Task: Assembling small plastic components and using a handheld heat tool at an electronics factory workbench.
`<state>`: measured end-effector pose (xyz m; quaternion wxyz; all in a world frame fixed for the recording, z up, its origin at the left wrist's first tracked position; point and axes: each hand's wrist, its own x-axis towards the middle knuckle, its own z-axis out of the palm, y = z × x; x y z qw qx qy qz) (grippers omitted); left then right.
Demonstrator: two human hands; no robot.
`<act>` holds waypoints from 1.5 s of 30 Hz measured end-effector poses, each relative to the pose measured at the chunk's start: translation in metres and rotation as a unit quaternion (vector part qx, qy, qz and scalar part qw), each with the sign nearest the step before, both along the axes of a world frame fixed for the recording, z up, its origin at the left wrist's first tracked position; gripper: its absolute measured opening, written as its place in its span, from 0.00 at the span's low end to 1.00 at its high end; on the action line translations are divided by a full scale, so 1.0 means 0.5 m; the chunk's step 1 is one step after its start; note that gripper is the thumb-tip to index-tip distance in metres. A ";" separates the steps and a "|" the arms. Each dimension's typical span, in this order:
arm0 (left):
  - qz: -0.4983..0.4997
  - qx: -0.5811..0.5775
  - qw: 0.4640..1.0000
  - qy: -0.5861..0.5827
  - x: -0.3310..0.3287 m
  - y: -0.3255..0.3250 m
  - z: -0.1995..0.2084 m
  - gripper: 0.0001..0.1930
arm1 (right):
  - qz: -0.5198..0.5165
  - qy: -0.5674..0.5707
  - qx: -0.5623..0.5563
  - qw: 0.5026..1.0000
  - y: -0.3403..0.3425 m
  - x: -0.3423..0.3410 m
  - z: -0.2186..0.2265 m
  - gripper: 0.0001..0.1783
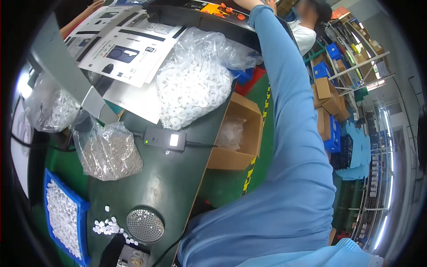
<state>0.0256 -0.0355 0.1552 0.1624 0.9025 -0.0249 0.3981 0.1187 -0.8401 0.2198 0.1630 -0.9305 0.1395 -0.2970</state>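
Note:
My right arm, in a blue sleeve (284, 98), reaches up across the view to the top edge. Only the back part of my right hand (246, 3) shows there, above a black tray (195, 22) with orange pieces (229, 10). The frame cuts off its fingers, so what it holds, if anything, is hidden. My left hand is out of view. Below the tray lies a large clear bag of small white parts (195, 89). Beside that bag are printed sheets (129, 49) and a black power adapter (164, 139) with a green light.
A bag of small metal parts (111, 153), a blue bin (84, 207) of white pieces, loose white caps (106, 227) and a dotted round metal dish (145, 225) are on the bench. An open carton (231, 160) stands beside its edge. Co-workers are at the top.

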 end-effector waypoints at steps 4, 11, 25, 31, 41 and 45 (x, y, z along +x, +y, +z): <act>-0.380 -0.262 0.880 -0.110 -0.011 -0.037 0.006 0.08 | 0.246 -0.269 0.138 0.921 0.294 -0.013 0.079 0.13; -0.491 -0.293 0.812 -0.115 -0.076 -0.008 -0.009 0.09 | 0.508 -0.399 0.016 0.763 0.825 -0.144 0.100 0.26; -0.423 -0.085 0.891 -0.143 -0.074 -0.005 0.072 0.34 | 0.613 -0.094 0.409 0.670 1.227 -0.262 0.012 0.37; -0.442 -0.140 0.874 -0.147 -0.044 0.011 0.069 0.28 | 0.666 -0.179 0.266 0.674 1.251 -0.207 -0.022 0.42; -0.377 -0.267 0.885 -0.050 -0.053 0.007 0.058 0.26 | 0.549 -0.322 0.048 0.770 1.262 -0.211 -0.038 0.24; -0.401 -0.238 0.881 -0.075 -0.050 0.010 0.052 0.27 | 0.508 -0.300 0.111 0.800 1.292 -0.221 -0.054 0.17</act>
